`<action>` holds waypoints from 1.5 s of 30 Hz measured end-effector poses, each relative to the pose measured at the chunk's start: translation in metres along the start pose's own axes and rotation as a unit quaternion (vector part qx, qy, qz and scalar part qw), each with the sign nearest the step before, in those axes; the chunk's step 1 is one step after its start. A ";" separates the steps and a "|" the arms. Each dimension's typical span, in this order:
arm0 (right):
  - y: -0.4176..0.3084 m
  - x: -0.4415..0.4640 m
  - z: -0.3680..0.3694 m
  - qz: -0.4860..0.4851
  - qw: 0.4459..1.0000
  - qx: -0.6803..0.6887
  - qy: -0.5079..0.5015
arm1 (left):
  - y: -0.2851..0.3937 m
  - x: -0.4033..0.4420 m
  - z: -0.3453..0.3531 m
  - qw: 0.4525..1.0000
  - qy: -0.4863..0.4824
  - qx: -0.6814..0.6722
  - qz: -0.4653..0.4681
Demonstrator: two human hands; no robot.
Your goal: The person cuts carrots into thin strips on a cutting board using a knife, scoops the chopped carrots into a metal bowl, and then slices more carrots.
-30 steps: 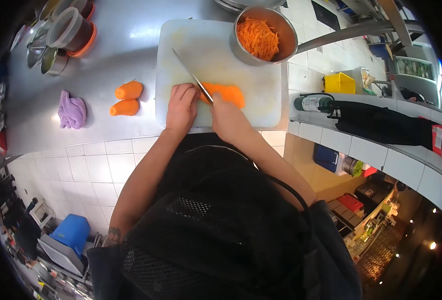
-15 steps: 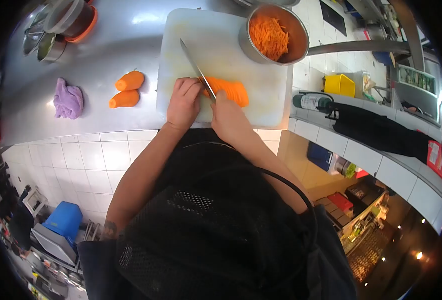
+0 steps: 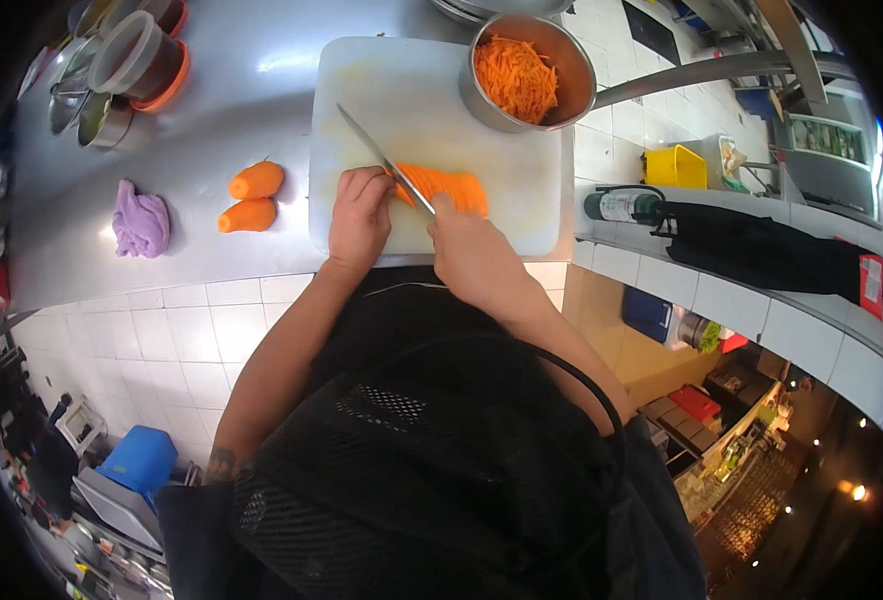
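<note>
My right hand is closed round the handle of a kitchen knife, whose blade slants up and left over the cutting board. Beneath and right of the blade lies a row of overlapping orange carrot slices. My left hand, fingers curled, presses at the left end of the carrot beside the blade; its fingertips are partly hidden. A metal pot holding shredded carrot stands at the board's upper right corner.
Two peeled carrot pieces lie on the steel counter left of the board. Farther left is a crumpled purple cloth. Containers stand at the upper left. A bottle lies on the tiled ledge at right.
The view has shifted, so the counter sits lower in the picture. The knife lies at a slightly flatter slant, its tip farther left on the board. Both hands keep their holds.
</note>
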State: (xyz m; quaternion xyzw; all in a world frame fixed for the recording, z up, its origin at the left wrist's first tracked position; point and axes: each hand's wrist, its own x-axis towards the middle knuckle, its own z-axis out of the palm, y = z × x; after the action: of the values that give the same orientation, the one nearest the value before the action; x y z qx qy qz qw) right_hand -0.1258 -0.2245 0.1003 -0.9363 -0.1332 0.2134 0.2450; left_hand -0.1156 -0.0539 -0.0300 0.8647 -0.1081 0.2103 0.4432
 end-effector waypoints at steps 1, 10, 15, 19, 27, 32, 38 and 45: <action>-0.001 -0.005 -0.001 0.005 1.000 -0.002 -0.023 | 0.001 0.000 -0.001 1.000 0.001 0.005 0.001; 0.020 0.012 0.040 -0.022 0.999 0.006 0.038 | 0.000 -0.001 -0.002 1.000 0.002 0.004 0.001; 0.025 0.040 0.060 0.017 0.998 0.038 0.040 | -0.003 0.000 -0.001 1.000 -0.002 -0.015 -0.002; 0.028 0.036 0.055 -0.032 0.997 0.036 0.064 | -0.003 -0.001 0.002 1.000 0.025 -0.007 -0.018; 0.000 -0.010 -0.006 -0.012 1.000 -0.005 -0.018 | -0.001 -0.003 0.001 0.999 0.034 0.000 -0.022; -0.001 -0.018 -0.001 0.007 1.000 0.000 -0.026 | 0.002 0.000 -0.002 0.999 0.031 0.005 -0.017; 0.027 0.037 0.067 -0.018 0.996 0.037 0.073 | -0.002 -0.003 -0.001 0.999 0.028 0.011 -0.013; 0.025 0.029 0.048 0.005 0.998 0.038 0.048 | -0.002 -0.001 0.002 0.999 0.029 -0.006 -0.019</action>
State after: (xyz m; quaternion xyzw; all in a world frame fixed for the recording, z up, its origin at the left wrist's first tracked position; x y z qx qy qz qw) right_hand -0.1196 -0.2161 0.0403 -0.9362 -0.1086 0.1738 0.2855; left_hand -0.1156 -0.0543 -0.0331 0.8573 -0.0799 0.2263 0.4554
